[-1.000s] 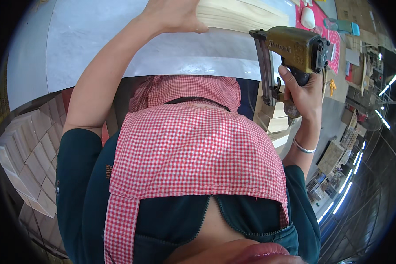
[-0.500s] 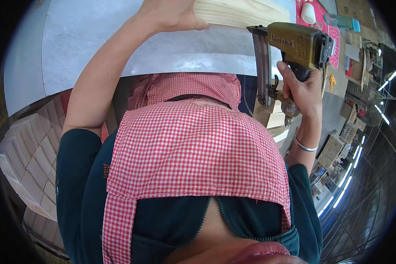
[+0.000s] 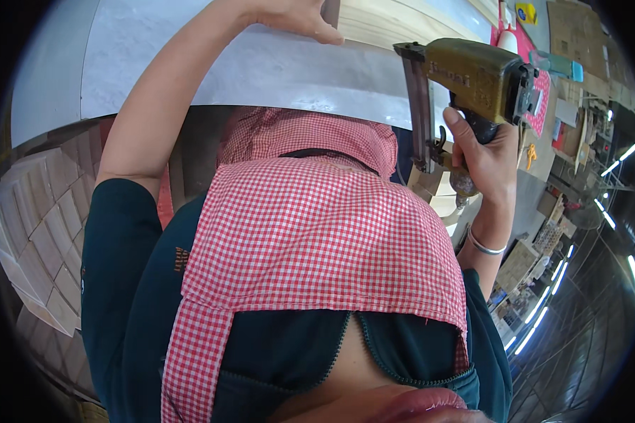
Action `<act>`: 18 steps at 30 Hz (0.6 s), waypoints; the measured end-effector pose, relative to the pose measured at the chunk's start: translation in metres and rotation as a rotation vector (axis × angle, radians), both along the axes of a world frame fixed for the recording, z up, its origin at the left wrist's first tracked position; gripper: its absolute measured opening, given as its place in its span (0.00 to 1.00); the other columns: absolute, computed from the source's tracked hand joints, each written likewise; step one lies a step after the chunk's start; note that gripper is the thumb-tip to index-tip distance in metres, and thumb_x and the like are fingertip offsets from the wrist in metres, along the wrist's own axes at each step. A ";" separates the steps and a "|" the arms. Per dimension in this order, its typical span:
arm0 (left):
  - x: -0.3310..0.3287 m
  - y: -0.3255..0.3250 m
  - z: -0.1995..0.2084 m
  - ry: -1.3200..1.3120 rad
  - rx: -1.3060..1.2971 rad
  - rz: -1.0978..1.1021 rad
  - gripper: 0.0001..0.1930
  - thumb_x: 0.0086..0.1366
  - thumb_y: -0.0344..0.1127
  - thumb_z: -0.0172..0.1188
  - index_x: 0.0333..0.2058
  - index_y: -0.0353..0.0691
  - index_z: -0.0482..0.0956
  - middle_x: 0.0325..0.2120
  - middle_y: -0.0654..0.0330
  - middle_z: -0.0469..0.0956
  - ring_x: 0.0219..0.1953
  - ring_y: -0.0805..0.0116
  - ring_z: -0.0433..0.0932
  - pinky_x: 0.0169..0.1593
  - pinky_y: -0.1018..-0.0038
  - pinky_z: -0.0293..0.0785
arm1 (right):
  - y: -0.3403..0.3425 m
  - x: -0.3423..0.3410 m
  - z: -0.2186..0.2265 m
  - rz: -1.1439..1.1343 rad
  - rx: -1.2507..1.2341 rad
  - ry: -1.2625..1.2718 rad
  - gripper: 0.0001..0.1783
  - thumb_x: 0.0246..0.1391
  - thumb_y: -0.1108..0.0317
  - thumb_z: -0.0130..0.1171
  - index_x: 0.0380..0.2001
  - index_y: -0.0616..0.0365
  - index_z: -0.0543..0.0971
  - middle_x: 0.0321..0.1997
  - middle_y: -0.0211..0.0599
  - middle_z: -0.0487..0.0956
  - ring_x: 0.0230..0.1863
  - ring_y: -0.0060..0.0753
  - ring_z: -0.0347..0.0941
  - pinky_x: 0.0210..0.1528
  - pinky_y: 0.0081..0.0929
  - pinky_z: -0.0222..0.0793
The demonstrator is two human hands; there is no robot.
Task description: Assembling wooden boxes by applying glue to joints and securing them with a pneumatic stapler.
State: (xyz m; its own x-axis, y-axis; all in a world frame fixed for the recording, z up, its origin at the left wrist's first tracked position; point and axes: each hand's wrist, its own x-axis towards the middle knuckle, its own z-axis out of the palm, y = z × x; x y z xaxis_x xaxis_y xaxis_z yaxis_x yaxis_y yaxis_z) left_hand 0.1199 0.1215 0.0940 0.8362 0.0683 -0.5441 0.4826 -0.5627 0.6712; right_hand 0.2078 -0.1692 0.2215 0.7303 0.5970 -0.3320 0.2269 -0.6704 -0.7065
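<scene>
My right hand is wrapped round the grip of a brown-gold pneumatic nail gun. The gun is held above the near right part of the table, its long magazine upright on the left side. At the top edge, my left hand reaches round the left end of a pale wooden board. Its thumb lies by the board's near edge, while the other fingers are mostly cut off by the picture's edge. The board rests on a white marbled tabletop. A gap shows between gun and board.
Stacked wooden blocks stand low on my left. Beyond the gun are a white bottle, a clear container with a teal end and a red-pink cloth. Orange-handled scissors lie farther right. More wood sits below the table's right end.
The whole view has shifted slightly, and more of the boards and the far right table shows. My right hand keeps the nail gun; my left hand stays at the board's end.
</scene>
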 end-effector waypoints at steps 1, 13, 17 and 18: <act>-0.001 0.000 0.001 0.003 -0.001 0.006 0.50 0.46 0.43 0.73 0.65 0.24 0.60 0.60 0.37 0.67 0.62 0.41 0.66 0.66 0.62 0.65 | 0.004 -0.003 -0.001 0.006 -0.001 0.003 0.14 0.54 0.65 0.72 0.30 0.65 0.81 0.14 0.28 0.75 0.11 0.19 0.65 0.14 0.17 0.58; -0.009 -0.003 0.002 -0.079 -0.063 0.027 0.47 0.41 0.39 0.73 0.61 0.23 0.65 0.56 0.37 0.72 0.56 0.44 0.73 0.63 0.64 0.70 | 0.032 -0.018 -0.010 0.176 0.014 0.014 0.15 0.55 0.65 0.72 0.39 0.64 0.82 0.18 0.30 0.79 0.15 0.19 0.67 0.18 0.17 0.58; -0.009 -0.002 -0.003 -0.071 -0.084 0.024 0.47 0.40 0.39 0.73 0.59 0.23 0.67 0.55 0.38 0.73 0.55 0.44 0.74 0.62 0.64 0.71 | 0.035 -0.021 -0.009 0.164 -0.021 0.027 0.16 0.55 0.64 0.72 0.39 0.64 0.82 0.18 0.30 0.79 0.14 0.19 0.66 0.17 0.17 0.58; -0.008 -0.001 -0.008 -0.064 -0.123 0.027 0.46 0.40 0.39 0.73 0.59 0.23 0.67 0.55 0.38 0.73 0.55 0.44 0.74 0.62 0.64 0.71 | 0.036 -0.021 -0.009 0.159 -0.029 0.032 0.16 0.55 0.64 0.72 0.39 0.64 0.82 0.17 0.30 0.79 0.14 0.19 0.66 0.17 0.17 0.58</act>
State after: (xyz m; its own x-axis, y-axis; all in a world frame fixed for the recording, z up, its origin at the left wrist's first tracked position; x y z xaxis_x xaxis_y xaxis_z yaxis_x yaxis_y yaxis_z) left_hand 0.1115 0.1206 0.0860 0.8682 0.0271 -0.4954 0.4505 -0.4615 0.7642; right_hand 0.1867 -0.1336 0.2127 0.6161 0.6942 -0.3721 0.3099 -0.6480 -0.6957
